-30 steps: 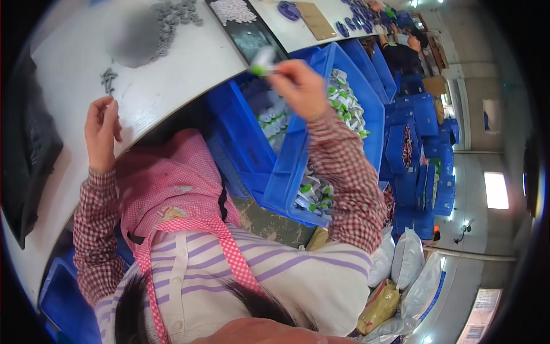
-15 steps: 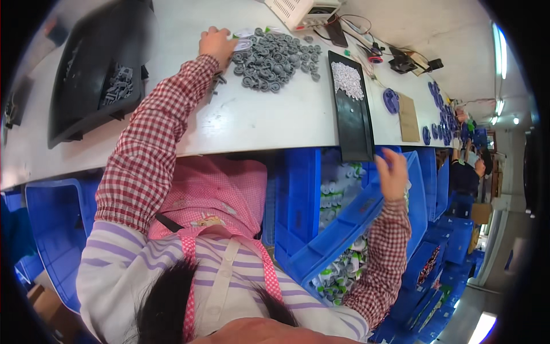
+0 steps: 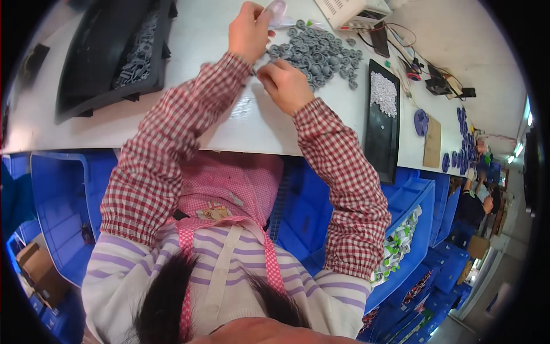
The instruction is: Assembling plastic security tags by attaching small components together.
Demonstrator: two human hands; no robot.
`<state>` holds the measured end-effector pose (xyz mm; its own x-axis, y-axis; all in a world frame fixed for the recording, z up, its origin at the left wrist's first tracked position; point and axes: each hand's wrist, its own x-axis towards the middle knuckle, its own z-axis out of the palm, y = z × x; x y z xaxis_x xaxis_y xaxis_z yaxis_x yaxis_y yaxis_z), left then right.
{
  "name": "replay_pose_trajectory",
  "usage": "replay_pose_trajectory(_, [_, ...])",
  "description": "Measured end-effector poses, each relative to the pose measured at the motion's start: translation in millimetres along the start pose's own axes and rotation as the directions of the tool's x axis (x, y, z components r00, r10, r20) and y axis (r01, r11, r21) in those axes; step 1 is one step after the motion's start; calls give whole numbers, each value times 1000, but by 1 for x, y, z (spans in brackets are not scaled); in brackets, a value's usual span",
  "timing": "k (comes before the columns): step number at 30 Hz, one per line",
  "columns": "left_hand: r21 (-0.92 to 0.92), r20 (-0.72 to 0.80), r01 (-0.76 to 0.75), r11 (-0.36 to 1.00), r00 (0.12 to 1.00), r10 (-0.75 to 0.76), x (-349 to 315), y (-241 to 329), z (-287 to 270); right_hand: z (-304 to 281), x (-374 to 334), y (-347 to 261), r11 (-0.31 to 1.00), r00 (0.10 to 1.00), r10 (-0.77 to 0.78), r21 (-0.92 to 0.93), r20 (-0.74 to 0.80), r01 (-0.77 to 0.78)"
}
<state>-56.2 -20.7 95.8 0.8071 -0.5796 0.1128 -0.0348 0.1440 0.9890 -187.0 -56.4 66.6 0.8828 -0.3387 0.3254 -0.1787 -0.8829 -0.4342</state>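
My left hand (image 3: 250,33) is closed at the far edge of view, with a pale, translucent oval piece (image 3: 276,11) at its fingertips. Close by, just left of a heap of grey round wheel-like parts (image 3: 315,54), is my right hand (image 3: 285,86). Its fingers are pinched together low over the white table (image 3: 240,123); what lies between them is hidden. A few small dark parts show between my two hands, too small to name.
At left stands a large black bin (image 3: 103,63) holding small grey parts (image 3: 137,54). On the right a black tray (image 3: 382,143) carries white pieces (image 3: 384,93). Purple parts (image 3: 421,122) lie beyond it. Blue crates (image 3: 401,229) stand below the table edge.
My right hand has come from beside the black tray to the left edge of the grey heap. My left hand has lifted the pale piece. The view has shifted left.
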Motion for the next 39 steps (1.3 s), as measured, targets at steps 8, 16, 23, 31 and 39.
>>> replay_pose_trajectory(8, [-138,194,432,891,894,-403,-130,15,-125,14,35,7,976,968,-19,-204,249,72])
replay_pose_trajectory(16, [-109,272,576,810,801,-533,-177,3,-180,14,52,11,939,902,-1,-309,432,149])
replay_pose_trajectory(23, [-223,204,484,847,872,-444,-157,1,-178,-13,12,-50,579,847,426,624,317,-525])
replay_pose_trajectory(31, [-257,208,316,913,941,-266,-149,-4,-167,5,-56,-124,122,776,296,784,557,-609])
replay_pose_trajectory(39, [-241,311,360,901,908,-280,-163,1,-176,24,-65,-141,120,780,253,782,572,-612])
